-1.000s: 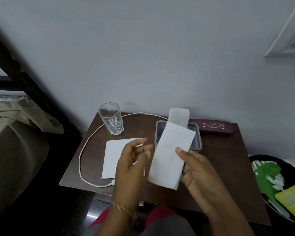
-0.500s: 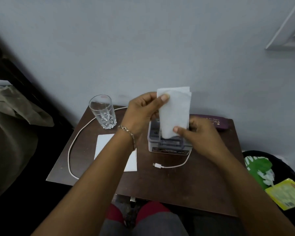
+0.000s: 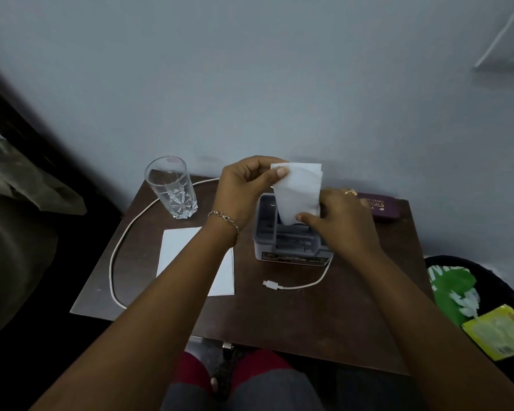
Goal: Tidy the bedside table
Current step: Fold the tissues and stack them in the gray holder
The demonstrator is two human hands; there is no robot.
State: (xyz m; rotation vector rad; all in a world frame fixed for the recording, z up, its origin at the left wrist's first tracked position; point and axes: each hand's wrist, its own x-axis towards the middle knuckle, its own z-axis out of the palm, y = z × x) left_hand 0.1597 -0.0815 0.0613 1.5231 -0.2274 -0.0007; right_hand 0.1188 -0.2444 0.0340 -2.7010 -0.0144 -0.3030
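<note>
Brown bedside table against grey wall; tissue held.

The folded tissue is no longer held low over the front of the surface. It stands upright over the grey box near the back edge, with its lower end inside the box. The left hand, open and apart from the tissue a second ago, now pinches its upper left corner. The right hand has shifted from the tissue's side to its lower edge. The tissue sits lower in the box than half a second ago.
</note>
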